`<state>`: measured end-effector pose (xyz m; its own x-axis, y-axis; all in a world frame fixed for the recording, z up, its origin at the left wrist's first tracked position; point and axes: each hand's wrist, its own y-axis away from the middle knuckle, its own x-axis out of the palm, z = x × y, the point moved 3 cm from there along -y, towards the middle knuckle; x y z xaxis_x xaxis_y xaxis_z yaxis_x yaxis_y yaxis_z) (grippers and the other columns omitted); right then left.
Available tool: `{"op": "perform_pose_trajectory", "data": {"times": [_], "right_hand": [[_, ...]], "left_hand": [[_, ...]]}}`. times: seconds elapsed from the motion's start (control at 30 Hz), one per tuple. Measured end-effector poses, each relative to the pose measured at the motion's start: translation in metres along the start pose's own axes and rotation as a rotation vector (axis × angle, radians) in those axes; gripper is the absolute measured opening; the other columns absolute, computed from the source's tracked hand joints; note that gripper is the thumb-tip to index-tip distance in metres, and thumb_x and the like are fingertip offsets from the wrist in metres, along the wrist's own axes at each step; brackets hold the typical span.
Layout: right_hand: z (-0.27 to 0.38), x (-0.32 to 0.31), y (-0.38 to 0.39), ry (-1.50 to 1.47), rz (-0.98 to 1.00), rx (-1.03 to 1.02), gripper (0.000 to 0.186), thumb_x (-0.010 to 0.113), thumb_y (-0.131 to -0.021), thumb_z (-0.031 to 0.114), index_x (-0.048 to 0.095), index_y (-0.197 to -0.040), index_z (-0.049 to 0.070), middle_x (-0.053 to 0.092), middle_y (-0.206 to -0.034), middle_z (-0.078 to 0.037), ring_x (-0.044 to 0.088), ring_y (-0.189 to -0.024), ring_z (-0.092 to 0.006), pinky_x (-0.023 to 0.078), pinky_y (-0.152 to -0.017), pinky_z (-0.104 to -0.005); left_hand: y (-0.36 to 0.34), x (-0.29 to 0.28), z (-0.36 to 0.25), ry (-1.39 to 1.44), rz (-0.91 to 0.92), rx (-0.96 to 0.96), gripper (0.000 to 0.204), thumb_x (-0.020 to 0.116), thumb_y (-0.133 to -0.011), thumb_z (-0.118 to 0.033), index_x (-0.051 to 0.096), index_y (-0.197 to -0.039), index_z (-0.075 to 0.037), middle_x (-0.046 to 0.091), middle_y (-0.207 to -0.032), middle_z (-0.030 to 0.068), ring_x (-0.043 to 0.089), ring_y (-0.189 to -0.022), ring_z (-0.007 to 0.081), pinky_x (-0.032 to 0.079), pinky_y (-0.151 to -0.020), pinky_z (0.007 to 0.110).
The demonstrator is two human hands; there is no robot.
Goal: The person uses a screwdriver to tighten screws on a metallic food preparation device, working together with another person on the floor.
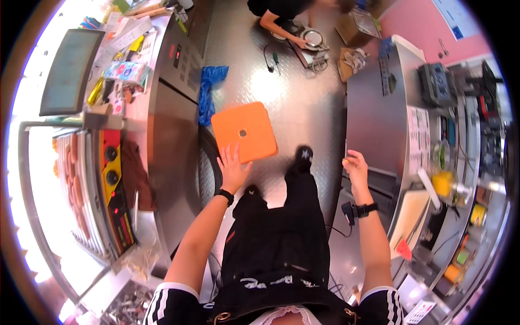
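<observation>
Two steel counters (173, 146) are flanking a narrow aisle of shiny embossed metal floor (303, 103), glare bouncing off its raised pattern. An orange square stool (245, 131), smooth with rounded corners and a small centre hole, is standing on that floor ahead of the person. The left hand (233, 169) is spreading flat, fingers apart, against the stool's near edge. The right hand (356, 166) is curling loosely beside the right counter (374, 119), holding nothing visible. A crumpled blue bag (208, 89) is lying by the left counter.
</observation>
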<state>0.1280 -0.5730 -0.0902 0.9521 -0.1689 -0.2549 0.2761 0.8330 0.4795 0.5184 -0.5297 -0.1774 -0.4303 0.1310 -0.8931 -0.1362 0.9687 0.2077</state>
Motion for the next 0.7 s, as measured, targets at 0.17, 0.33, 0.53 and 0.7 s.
{"op": "perform_pose_trajectory", "data": {"times": [0.17, 0.33, 0.53, 0.7], "right_hand": [[-0.035, 0.114, -0.256, 0.074, 0.068, 0.059, 0.039, 0.063, -0.076, -0.007, 0.054, -0.112, 0.005, 0.065, -0.079, -0.006, 0.056, -0.064, -0.0116, 0.045, -0.054, -0.0257], [-0.093, 0.142, -0.528, 0.713, -0.138, -0.407, 0.028, 0.065, -0.070, -0.001, 0.056, -0.096, 0.007, 0.064, -0.075, -0.014, 0.063, -0.065, -0.0293, 0.050, -0.060, -0.0374], [-0.133, 0.330, -0.646, 0.786, 0.260, -0.399, 0.008, 0.057, -0.076, 0.000, 0.054, -0.076, 0.007, 0.061, -0.068, -0.017, 0.061, -0.071, -0.0384, 0.047, -0.062, -0.0437], [-0.165, 0.379, -0.731, 0.869, 0.124, -0.481, 0.005, 0.054, -0.079, 0.000, 0.057, -0.077, 0.003, 0.062, -0.075, -0.022, 0.061, -0.074, -0.0404, 0.047, -0.064, -0.0463]], "left_hand": [[-0.138, 0.059, 0.028, -0.048, -0.096, -0.133, 0.078, 0.062, -0.083, -0.043, 0.026, -0.148, -0.020, 0.020, -0.152, 0.0169, 0.010, -0.142, 0.0375, 0.008, -0.111, 0.059], [-0.244, 0.117, 0.011, 0.067, -0.193, -0.180, 0.074, 0.065, -0.081, -0.033, 0.032, -0.146, -0.022, 0.018, -0.154, 0.0158, 0.007, -0.143, 0.0376, 0.007, -0.112, 0.058], [-0.219, 0.123, 0.074, -0.114, -0.159, -0.395, 0.067, 0.058, -0.075, -0.026, 0.044, -0.140, -0.017, 0.030, -0.148, 0.0180, 0.020, -0.140, 0.0395, 0.006, -0.110, 0.063], [-0.220, 0.124, 0.082, -0.153, -0.134, -0.390, 0.056, 0.042, -0.088, -0.041, 0.050, -0.134, -0.011, 0.036, -0.142, 0.0214, 0.025, -0.136, 0.0430, 0.009, -0.110, 0.064]]}}
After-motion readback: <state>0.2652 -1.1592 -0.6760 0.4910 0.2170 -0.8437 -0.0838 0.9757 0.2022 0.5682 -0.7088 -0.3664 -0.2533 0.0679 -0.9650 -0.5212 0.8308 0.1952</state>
